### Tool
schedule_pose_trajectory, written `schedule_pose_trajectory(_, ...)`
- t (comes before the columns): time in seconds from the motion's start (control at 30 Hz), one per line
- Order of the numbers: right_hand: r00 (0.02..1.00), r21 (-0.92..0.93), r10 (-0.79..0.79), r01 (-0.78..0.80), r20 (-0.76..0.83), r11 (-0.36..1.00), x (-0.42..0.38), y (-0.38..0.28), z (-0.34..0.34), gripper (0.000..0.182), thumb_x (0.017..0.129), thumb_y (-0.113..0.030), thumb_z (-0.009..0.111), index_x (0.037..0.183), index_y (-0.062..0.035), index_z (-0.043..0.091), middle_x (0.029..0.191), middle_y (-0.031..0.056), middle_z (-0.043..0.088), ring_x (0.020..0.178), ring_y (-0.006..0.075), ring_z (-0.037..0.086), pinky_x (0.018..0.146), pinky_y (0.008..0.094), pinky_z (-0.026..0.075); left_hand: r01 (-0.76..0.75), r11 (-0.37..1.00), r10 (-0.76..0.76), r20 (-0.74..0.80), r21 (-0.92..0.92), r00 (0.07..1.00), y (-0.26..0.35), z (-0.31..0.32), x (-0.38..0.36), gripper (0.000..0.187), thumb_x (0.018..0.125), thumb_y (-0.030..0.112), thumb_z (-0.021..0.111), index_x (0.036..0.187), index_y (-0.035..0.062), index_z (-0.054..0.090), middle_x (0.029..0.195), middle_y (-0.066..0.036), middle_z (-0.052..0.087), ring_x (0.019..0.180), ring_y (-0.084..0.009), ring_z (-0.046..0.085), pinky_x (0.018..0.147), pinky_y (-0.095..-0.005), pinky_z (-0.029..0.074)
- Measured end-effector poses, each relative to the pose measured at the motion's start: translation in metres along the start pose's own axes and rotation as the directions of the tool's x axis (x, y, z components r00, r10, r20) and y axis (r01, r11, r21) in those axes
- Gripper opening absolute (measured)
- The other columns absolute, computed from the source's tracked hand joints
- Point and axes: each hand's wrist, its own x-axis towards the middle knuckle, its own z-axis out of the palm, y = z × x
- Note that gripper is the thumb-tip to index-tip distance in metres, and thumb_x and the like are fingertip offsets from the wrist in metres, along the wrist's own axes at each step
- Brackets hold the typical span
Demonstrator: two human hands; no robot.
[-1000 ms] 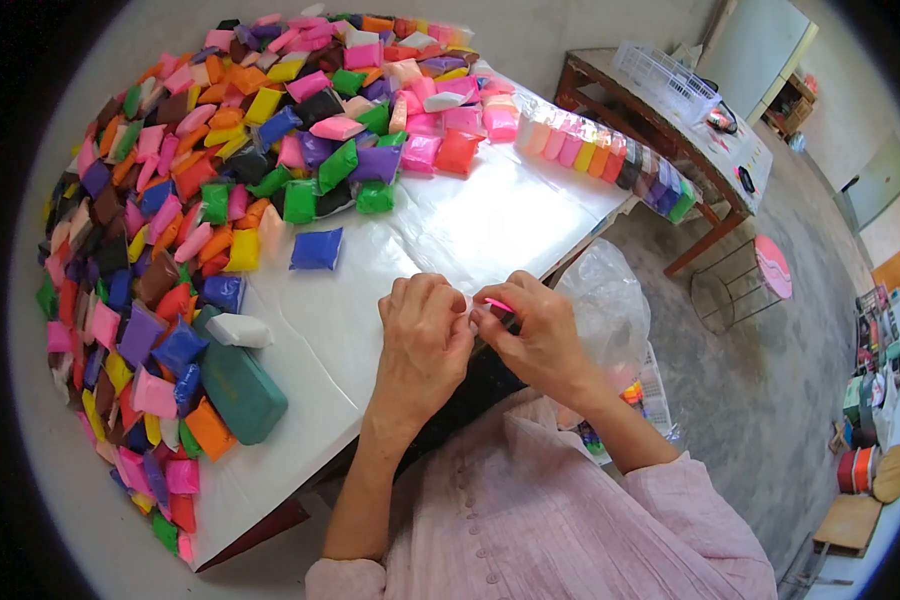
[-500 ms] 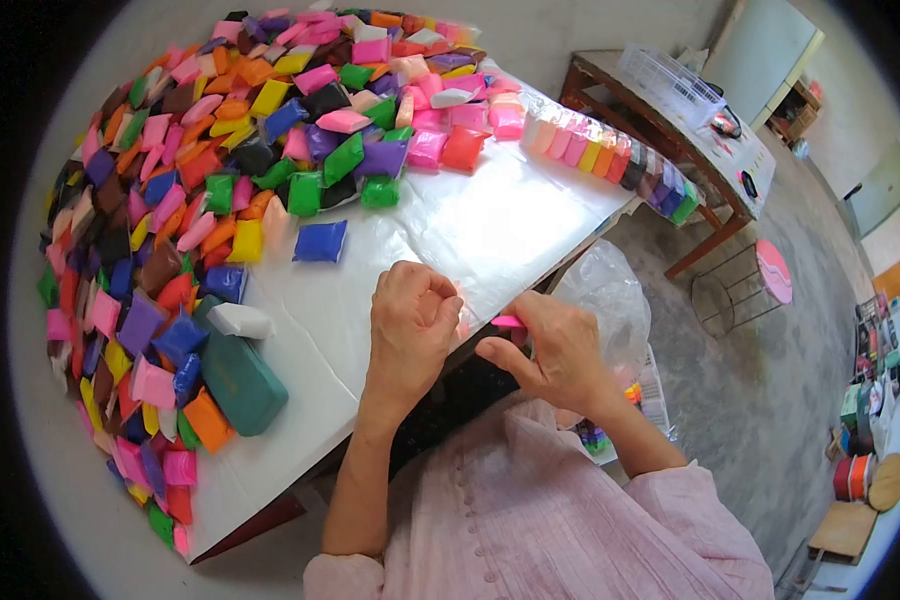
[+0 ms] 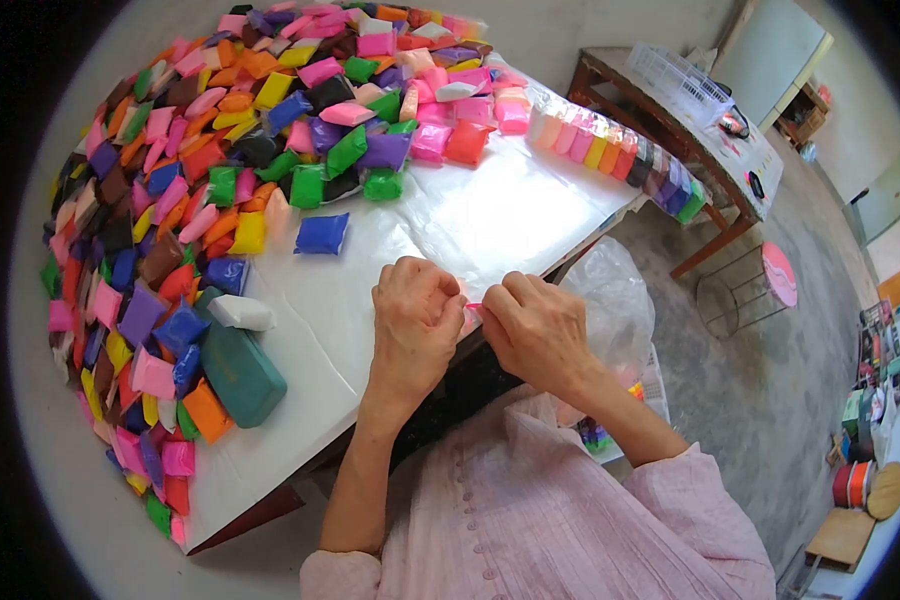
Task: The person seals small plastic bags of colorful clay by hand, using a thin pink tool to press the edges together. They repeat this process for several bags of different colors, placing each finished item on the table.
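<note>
My left hand (image 3: pixel 413 325) is closed above the front edge of the white-covered table, fingers curled inward. At its fingertips is a bit of something pale pink, mostly hidden by the hand. My right hand (image 3: pixel 535 332) pinches a small bright pink piece (image 3: pixel 474 307), whose kind I cannot make out. That piece lies between the two hands, which are nearly touching. Beyond them on the table is a blue packet (image 3: pixel 322 234), apart from a large heap of small coloured packets (image 3: pixel 170 220).
A teal case (image 3: pixel 242 375) with a white packet (image 3: pixel 242 313) stands at the left. A row of coloured packets in clear wrap (image 3: pixel 610 150) lies along the table's right edge. A clear plastic bag (image 3: pixel 610 300) hangs beside my right hand. A pink-topped stool (image 3: pixel 778 275) stands on the floor.
My right hand has moved left and up to my left hand, bringing the pink piece with it; its thumb has closed in. My left hand has barely moved.
</note>
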Motion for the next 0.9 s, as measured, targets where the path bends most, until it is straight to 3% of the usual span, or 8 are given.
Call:
schedule_pose_trajectory(0.47,0.99,0.313,0.094,-0.122,0.103,0.942,-0.0082,0.0027,-0.0058,0.009,0.083,-0.012,0.064,0.084,-0.007,0.056,0.077,0.0094,0.055,0.061,0.03,0.06,0.052,0.0413,0.046,-0.019,0.999,0.019,0.007,0.026,1.0,0.0016,0.0005,0.0003,0.011,0.076,0.002,0.069,0.082,0.0014,0.06,0.092,-0.011,0.058,0.091,-0.0285,0.054,0.082,-0.0384,0.044)
schedule_pose_trajectory(0.57,0.981,0.249,0.177,-0.191,0.078,0.95,-0.0033,0.0021,-0.0042,0.009,0.083,-0.013,0.064,0.083,-0.0077,0.057,0.075,0.0093,0.055,0.061,0.0304,0.06,0.052,0.0419,0.046,-0.021,1.0,0.021,0.002,0.02,1.0,0.0006,0.0012,-0.0001,0.011,0.077,0.003,0.069,0.082,0.0015,0.06,0.092,-0.011,0.058,0.091,-0.0285,0.054,0.082,-0.0385,0.044)
schedule_pose_trajectory(0.67,0.983,0.2,0.158,-0.174,0.094,0.964,-0.0006,-0.001,-0.005,0.01,0.083,-0.015,0.064,0.083,-0.0079,0.058,0.076,0.0097,0.056,0.061,0.0308,0.061,0.053,0.0421,0.047,-0.024,0.999,0.024,0.0,0.029,1.0,0.001,0.0014,-0.0003,0.01,0.077,0.003,0.069,0.082,0.0017,0.06,0.093,-0.011,0.058,0.092,-0.0287,0.053,0.083,-0.0388,0.043)
schedule_pose_trajectory(0.9,0.978,0.25,0.149,-0.183,0.148,0.951,-0.0091,-0.0017,-0.0083,0.01,0.083,-0.015,0.064,0.082,-0.0069,0.058,0.075,0.0103,0.058,0.062,0.031,0.061,0.054,0.0416,0.047,-0.031,0.999,0.031,-0.008,0.034,0.999,0.0022,0.0016,-0.0009,0.01,0.076,0.003,0.068,0.082,0.0019,0.06,0.093,-0.011,0.058,0.092,-0.0292,0.053,0.084,-0.0394,0.042)
